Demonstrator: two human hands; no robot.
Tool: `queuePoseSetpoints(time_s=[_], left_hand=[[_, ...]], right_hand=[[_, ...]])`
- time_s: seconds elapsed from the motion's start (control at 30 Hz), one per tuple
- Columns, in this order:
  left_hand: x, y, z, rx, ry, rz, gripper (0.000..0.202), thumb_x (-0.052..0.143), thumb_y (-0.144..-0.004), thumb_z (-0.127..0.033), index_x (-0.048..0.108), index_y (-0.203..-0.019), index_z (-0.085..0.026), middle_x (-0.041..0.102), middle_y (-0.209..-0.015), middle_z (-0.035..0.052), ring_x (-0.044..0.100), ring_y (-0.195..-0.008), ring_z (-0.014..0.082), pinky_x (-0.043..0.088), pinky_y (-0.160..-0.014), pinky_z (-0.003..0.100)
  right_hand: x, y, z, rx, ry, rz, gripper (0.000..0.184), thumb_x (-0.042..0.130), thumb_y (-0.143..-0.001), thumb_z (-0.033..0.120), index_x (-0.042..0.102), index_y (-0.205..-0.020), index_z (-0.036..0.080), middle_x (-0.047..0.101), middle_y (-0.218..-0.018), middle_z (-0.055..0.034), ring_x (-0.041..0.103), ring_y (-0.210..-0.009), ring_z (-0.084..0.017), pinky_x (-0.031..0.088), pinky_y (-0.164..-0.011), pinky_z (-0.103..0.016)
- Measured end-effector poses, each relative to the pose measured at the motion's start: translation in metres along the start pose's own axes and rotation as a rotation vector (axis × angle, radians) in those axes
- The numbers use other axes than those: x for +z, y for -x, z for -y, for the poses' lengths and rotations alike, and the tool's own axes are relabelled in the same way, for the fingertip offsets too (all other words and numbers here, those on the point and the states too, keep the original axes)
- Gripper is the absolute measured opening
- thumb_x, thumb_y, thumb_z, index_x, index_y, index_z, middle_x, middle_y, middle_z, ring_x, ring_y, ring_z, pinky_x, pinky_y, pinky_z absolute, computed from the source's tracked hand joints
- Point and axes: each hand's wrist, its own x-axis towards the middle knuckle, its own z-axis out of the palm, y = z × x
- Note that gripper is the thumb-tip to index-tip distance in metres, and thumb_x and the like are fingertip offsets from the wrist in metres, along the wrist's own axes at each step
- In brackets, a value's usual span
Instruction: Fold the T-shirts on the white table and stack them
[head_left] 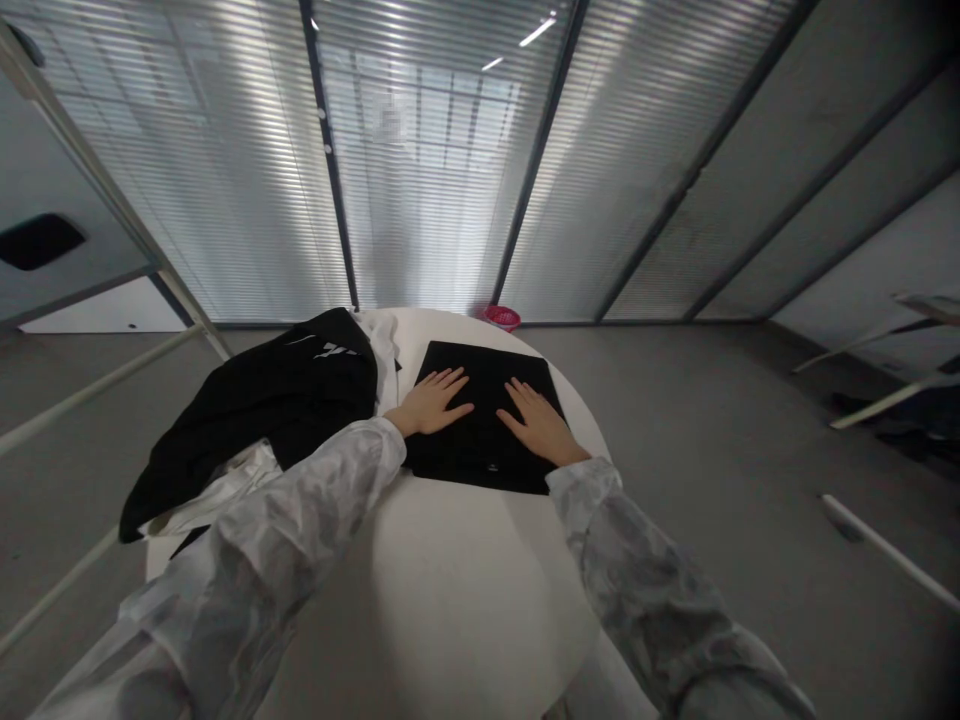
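Note:
A black folded garment (480, 440) lies flat on the white table (465, 590), shaped into a neat rectangle with a tiny pale mark near its front edge. My left hand (435, 400) rests palm down on its left part, fingers stretched out. On the right part lies my right hand (541, 422), also flat with fingers spread. Both hands touch the cloth without gripping it. Just left of it is a loose heap of clothes, with a black garment (300, 375) with white marks on top and white cloth (244, 485) showing beneath.
The heap hangs over the table's left edge. A red basket (502, 318) stands on the floor behind the table. White metal frame bars (101, 385) rise at the left. Glass partitions with blinds (427, 180) close off the back. Table legs (889, 395) show at the right.

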Motion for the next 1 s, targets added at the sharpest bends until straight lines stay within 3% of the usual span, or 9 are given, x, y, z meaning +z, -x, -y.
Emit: queuePoseSetpoints(time_s=[0.13,0.27,0.47,0.6,0.7,0.83,1.0], left_hand=[[-0.002,0.012,0.015,-0.108,0.009,-0.04,0.089,0.038,-0.11,-0.074,0.039,-0.175,-0.013,0.031,-0.183,0.0187,0.025,-0.171,0.0385,0.021,-0.138,0.056],[-0.005,0.035,0.016,-0.14,-0.045,-0.079,0.09,0.038,-0.109,-0.076,0.041,-0.173,-0.013,0.032,-0.182,0.0197,0.027,-0.17,0.04,0.017,-0.139,0.057],[-0.022,0.075,-0.001,0.067,-0.076,-0.029,0.098,0.042,-0.106,-0.082,0.039,-0.173,-0.01,0.031,-0.182,0.0222,0.028,-0.17,0.0382,0.017,-0.14,0.051],[-0.039,0.091,-0.021,0.274,-0.006,0.056,0.089,0.046,-0.11,-0.074,0.038,-0.174,-0.013,0.026,-0.184,0.0185,0.03,-0.17,0.0341,0.018,-0.141,0.047],[-0.04,0.105,-0.035,0.414,0.077,0.146,0.088,0.05,-0.11,-0.072,0.03,-0.179,-0.021,0.025,-0.185,0.0134,0.027,-0.171,0.0314,0.017,-0.142,0.047],[-0.032,0.12,-0.039,0.402,0.114,0.167,0.097,0.055,-0.107,-0.074,0.021,-0.182,-0.023,0.02,-0.186,0.0142,0.02,-0.173,0.0344,0.014,-0.142,0.053],[-0.03,0.121,-0.03,0.424,0.127,0.185,0.101,0.061,-0.104,-0.074,0.017,-0.182,-0.028,0.018,-0.187,0.0124,0.02,-0.173,0.0362,0.014,-0.142,0.055]], right_hand=[[-0.007,0.014,-0.023,0.012,0.001,0.034,0.086,0.04,-0.111,0.072,0.03,-0.179,0.02,0.036,-0.181,-0.014,0.027,-0.171,-0.039,0.028,-0.138,-0.063],[-0.019,0.042,-0.026,-0.001,0.005,0.057,0.097,0.045,-0.106,0.079,0.026,-0.18,0.018,0.031,-0.183,-0.0155,0.025,-0.171,-0.039,0.027,-0.139,-0.06],[-0.027,0.096,-0.024,-0.03,0.014,0.102,0.107,0.056,-0.101,0.081,0.013,-0.182,0.027,0.025,-0.185,-0.0143,0.026,-0.171,-0.039,0.026,-0.138,-0.066],[-0.035,0.108,-0.008,-0.046,0.033,0.115,0.108,0.059,-0.102,0.078,0.008,-0.183,0.027,0.026,-0.184,-0.0151,0.026,-0.17,-0.039,0.026,-0.138,-0.067],[-0.038,0.116,0.013,-0.087,0.03,0.115,0.112,0.064,-0.101,0.075,0.002,-0.183,0.03,0.022,-0.186,-0.0141,0.025,-0.171,-0.039,0.029,-0.137,-0.067],[-0.042,0.136,0.026,-0.107,0.007,0.103,0.106,0.063,-0.105,0.067,-0.003,-0.182,0.037,0.017,-0.187,-0.0074,0.024,-0.171,-0.037,0.032,-0.137,-0.066],[-0.049,0.152,0.015,-0.083,-0.026,0.124,0.098,0.063,-0.107,0.058,0.002,-0.181,0.041,0.019,-0.187,-0.0036,0.028,-0.17,-0.037,0.037,-0.136,-0.064]])
